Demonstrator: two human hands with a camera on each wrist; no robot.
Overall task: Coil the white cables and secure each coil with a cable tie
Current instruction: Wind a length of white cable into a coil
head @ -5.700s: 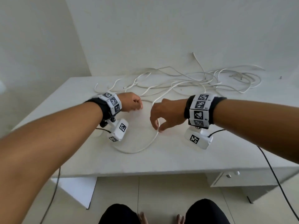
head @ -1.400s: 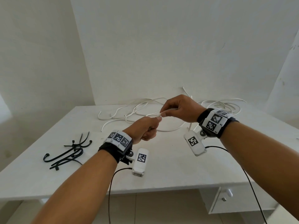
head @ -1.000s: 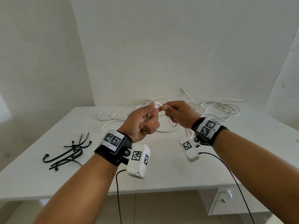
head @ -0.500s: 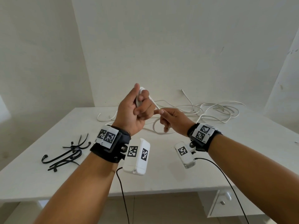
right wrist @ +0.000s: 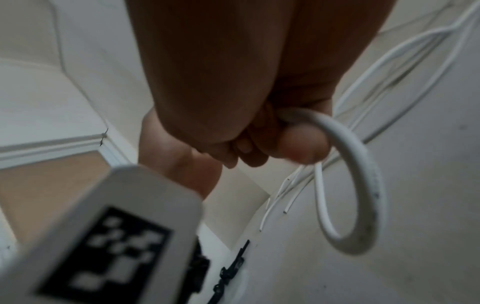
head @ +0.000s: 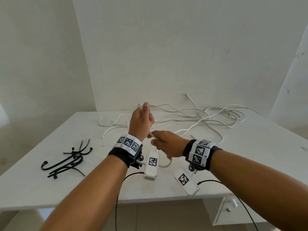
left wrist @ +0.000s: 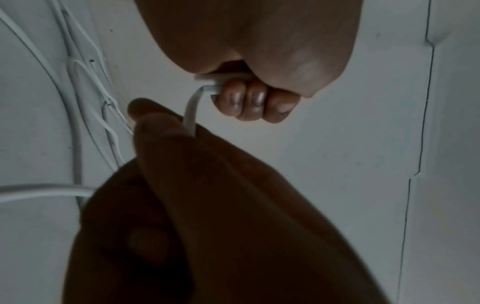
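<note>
My left hand (head: 143, 121) is raised above the table with the thumb up, and its fingers (left wrist: 246, 99) curl round a white cable (left wrist: 191, 112). Just below it, my right hand (head: 164, 144) pinches the same cable, and a loop of it (head: 167, 165) hangs under that hand. In the right wrist view the loop (right wrist: 365, 185) curves out from my right hand's fingertips (right wrist: 301, 147). More loose white cables (head: 201, 116) lie tangled at the back of the table. A bunch of black cable ties (head: 66, 162) lies on the table's left side.
The white table (head: 260, 165) stands against a white wall. A drawer unit (head: 227, 210) sits under its right front edge. Wrist cameras (head: 152, 165) hang under both wrists, with black leads trailing off the front edge.
My left hand has turned upright with the cable in its grip. My right hand has dropped from beside it to below it, nearer me, drawing the cable into a hanging loop.
</note>
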